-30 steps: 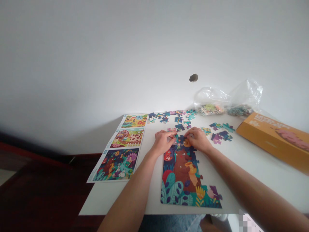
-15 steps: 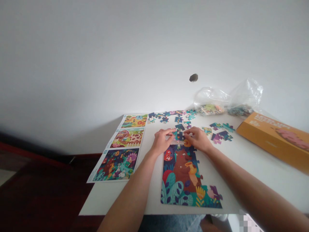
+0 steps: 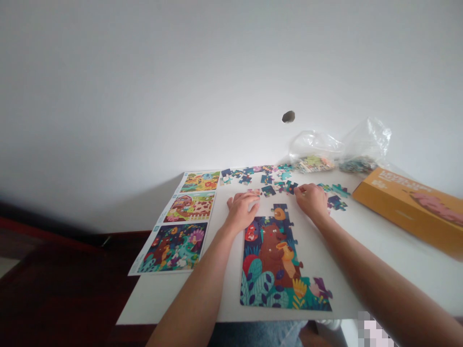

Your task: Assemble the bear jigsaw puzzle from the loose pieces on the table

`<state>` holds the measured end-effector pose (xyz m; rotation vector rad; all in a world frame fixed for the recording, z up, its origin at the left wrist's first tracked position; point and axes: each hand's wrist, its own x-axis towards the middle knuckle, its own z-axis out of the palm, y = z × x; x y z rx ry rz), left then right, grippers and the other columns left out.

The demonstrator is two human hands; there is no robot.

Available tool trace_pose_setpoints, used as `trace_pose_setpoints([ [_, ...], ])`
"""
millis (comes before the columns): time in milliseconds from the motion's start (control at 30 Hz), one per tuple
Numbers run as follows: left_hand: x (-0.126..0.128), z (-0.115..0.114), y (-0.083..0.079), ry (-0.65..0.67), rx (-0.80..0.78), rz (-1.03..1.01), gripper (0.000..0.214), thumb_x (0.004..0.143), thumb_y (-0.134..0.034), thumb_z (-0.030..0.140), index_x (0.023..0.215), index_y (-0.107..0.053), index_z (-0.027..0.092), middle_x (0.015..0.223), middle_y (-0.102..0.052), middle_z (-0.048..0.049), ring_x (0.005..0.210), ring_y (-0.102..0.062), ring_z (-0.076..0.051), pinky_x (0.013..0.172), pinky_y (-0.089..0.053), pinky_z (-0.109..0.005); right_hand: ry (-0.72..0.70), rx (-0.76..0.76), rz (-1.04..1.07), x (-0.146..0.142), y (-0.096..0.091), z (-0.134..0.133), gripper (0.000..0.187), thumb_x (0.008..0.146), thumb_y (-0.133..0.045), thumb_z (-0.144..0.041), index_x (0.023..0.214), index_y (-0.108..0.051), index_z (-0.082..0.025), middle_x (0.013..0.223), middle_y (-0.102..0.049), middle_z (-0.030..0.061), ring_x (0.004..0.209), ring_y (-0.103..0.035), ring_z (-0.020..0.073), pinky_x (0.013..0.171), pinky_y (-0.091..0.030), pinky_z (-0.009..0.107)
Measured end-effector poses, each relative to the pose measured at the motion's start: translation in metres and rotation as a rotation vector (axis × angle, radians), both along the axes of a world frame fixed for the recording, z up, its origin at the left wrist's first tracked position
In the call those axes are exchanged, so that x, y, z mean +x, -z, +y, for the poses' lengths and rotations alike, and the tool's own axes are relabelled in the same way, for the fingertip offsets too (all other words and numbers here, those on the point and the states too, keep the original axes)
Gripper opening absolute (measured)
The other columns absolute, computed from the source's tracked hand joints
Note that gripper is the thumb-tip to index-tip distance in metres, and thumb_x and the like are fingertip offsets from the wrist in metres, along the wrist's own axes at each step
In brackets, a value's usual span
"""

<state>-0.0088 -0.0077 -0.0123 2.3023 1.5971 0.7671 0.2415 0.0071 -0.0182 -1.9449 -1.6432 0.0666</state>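
A partly assembled jigsaw puzzle [image 3: 271,260] of a brown bear holding a honey pot lies on the white table [image 3: 347,270], in front of me. My left hand [image 3: 240,211] rests beside its top left corner, with the fingertips close to a pink loose piece [image 3: 253,191]. My right hand [image 3: 311,201] lies to the upper right of the puzzle, with its fingers beside a dark blue loose piece [image 3: 291,187]. Neither hand visibly holds anything. Several more loose pieces [image 3: 253,176] are scattered beyond the hands.
A printed sheet of picture panels [image 3: 173,246] lies left of the puzzle. Two clear plastic bags [image 3: 314,152] with pieces inside stand at the back. An orange puzzle box [image 3: 405,207] lies at the right, with further pieces [image 3: 334,202] near it.
My hands have moved apart and off the top of the puzzle, the right hand going up and to the right. The puzzle's top pieces are now uncovered.
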Motion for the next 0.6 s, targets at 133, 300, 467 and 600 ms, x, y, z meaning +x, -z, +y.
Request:
trace_pose_setpoints([
  [133, -0.001, 0.0, 0.001, -0.04, -0.016, 0.028, 0.022, 0.09, -0.059, 0.029, 0.107, -0.072, 0.03, 0.127, -0.066, -0.0027, 0.122, -0.052, -0.026, 0.109, -0.033, -0.053, 0.092, -0.025, -0.079, 0.006, -0.001, 0.001, 0.035, 0.087, -0.052, -0.038, 0.105, -0.074, -0.017, 0.108, -0.066, 0.0199, 0.107, -0.055, 0.0389, 0.09, -0.04, 0.054],
  [300, 0.0, -0.002, 0.0, 0.066, -0.008, 0.103, 0.031, 0.094, -0.051, 0.031, 0.121, -0.066, 0.034, 0.145, -0.053, 0.0007, 0.133, -0.04, -0.027, 0.111, -0.027, -0.058, -0.228, 0.0, -0.145, -0.006, -0.007, -0.004, 0.047, 0.093, -0.047, -0.039, 0.136, -0.057, -0.023, 0.14, -0.053, 0.0135, 0.125, -0.047, 0.0363, 0.099, -0.038, 0.054],
  [467, 0.005, -0.001, -0.001, 0.18, -0.053, 0.179, 0.04, 0.1, -0.037, 0.037, 0.137, -0.051, 0.04, 0.149, -0.048, 0.0017, 0.143, -0.026, -0.03, 0.112, -0.012, -0.068, -0.608, -0.084, -0.227, -0.022, 0.001, -0.005, 0.047, 0.1, -0.035, -0.041, 0.143, -0.047, -0.029, 0.152, -0.044, 0.0052, 0.141, -0.031, 0.0329, 0.109, -0.025, 0.063],
  [600, 0.006, 0.0, -0.001, 0.158, -0.058, 0.184, 0.039, 0.1, -0.036, 0.04, 0.136, -0.052, 0.039, 0.148, -0.05, 0.0011, 0.14, -0.031, -0.03, 0.113, -0.011, -0.067, -0.581, -0.097, -0.22, -0.023, 0.008, -0.002, 0.046, 0.1, -0.035, -0.041, 0.142, -0.048, -0.026, 0.149, -0.046, 0.0088, 0.14, -0.035, 0.0317, 0.111, -0.017, 0.067],
])
